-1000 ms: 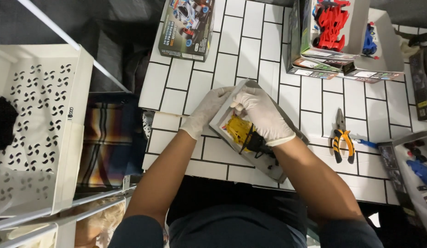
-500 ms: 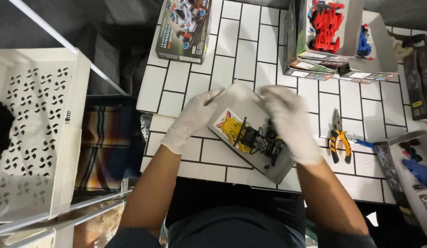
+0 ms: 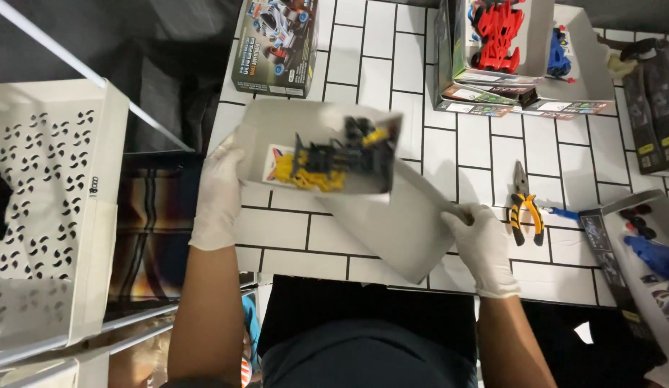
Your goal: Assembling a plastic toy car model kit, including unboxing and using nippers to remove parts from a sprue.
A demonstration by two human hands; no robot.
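White tiled table (image 3: 420,154) with dark grout lines carries everything. Far left edge — closed toy car kit box (image 3: 277,44), lying flat. Far right — open kit box (image 3: 518,61) holding red car body shell, blue part beside it. Right of centre — yellow-handled pliers (image 3: 525,210) flat on tiles, blue-handled tool just beside them, possibly small screwdriver. Right edge — another open box (image 3: 636,248) with blue parts; dark boxes (image 3: 654,108) beyond it.
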